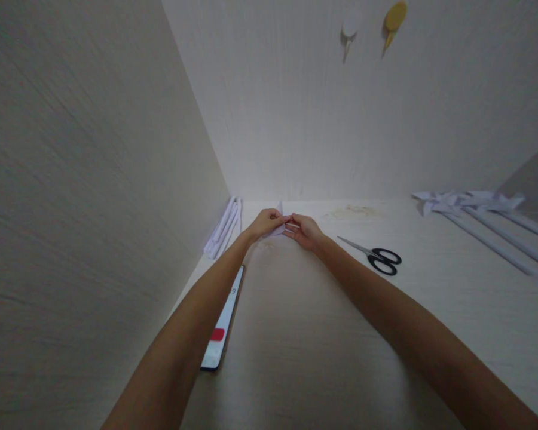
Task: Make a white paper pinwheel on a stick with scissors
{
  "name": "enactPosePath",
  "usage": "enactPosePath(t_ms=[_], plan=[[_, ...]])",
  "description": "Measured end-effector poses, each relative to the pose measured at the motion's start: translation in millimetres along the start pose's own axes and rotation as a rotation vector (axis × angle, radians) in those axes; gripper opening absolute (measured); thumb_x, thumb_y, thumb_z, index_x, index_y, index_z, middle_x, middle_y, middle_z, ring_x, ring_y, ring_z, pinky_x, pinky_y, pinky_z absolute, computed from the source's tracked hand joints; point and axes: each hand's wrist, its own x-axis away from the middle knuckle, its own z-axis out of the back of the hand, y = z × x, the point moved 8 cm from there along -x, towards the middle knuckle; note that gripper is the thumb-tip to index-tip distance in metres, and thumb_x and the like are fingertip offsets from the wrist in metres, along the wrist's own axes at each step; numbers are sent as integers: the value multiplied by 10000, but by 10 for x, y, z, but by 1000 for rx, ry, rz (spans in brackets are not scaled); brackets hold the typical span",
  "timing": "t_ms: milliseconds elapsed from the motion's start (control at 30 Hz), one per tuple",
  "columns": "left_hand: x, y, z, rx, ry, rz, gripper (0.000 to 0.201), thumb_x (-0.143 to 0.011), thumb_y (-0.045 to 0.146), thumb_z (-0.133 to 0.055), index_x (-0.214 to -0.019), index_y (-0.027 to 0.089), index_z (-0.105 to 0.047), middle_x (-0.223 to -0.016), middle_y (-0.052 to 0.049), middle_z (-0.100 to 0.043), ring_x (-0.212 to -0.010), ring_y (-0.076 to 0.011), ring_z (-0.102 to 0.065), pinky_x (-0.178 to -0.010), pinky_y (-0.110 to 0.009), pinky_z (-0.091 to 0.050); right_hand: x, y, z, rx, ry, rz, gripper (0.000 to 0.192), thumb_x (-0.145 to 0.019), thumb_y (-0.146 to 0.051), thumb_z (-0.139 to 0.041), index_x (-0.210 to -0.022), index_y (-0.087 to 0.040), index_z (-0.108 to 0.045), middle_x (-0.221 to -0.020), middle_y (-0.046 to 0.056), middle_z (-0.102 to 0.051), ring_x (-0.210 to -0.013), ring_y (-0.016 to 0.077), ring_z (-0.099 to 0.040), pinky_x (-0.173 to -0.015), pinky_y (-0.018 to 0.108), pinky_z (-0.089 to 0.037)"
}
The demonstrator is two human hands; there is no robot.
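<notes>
Nearest, a phone (222,325) lies by the counter's (323,358) left edge. Farther back, both hands, left (264,223) and right (305,230), pinch a small, white, creased folded paper (280,226) near the rear edge.

- The small white folded paper (280,226) is mostly covered by the left hand (263,224) and right hand (305,232); its shape cannot be made out.
- The fingers (291,226) of both hands meet over the paper, too small to tell apart.
- The paper pinwheels (468,202) at far right run out past the picture's right edge.
- The phone (223,322) is partly hidden under the left forearm.
- Two wall hooks (394,18) at the top are blurred.
</notes>
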Motion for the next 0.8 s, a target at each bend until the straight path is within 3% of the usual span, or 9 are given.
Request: enactPosePath(t_ms=[167,433,633,800], plan=[[9,-10,23,132,9,47,287,-598,393,-584,-575,123,-490,-511,36,-433,-474,-61,-349,-446,-204,-238,14,-23,-14,-4,-14,24,198,-794,-112,-402,-613,-168,-460,-630,-1,-537,-584,95,-539,-579,235,-466],[11,-17,32,152,11,52,221,-635,331,-557,-588,125,-494,-519,41,-444,-481,-58,-367,-462,-197,-263,52,-90,-16,54,7,81,112,-764,-162,-477,-657,-179,-448,-652,-7,-544,-610,99,-554,-615,256,-484],[16,-89,42,98,-25,113,123,-622,203,-537,-551,135,-463,-489,43,-441,-458,-58,-380,-459,-195,-282,-1,-112,128,214,170,165,195,-632,-51,-521,-679,-199,-403,-616,-41,-488,-558,86,-508,-529,223,-452],[-10,-100,251,-1,46,172,120,-580,138,-517,-488,141,-439,-461,39,-428,-455,-70,-398,-480,-211,-326,-68,-140,261,393,284,282,240,-547,-56,-529,-696,-209,-421,-611,-58,-450,-546,91,-464,-493,208,-402]])
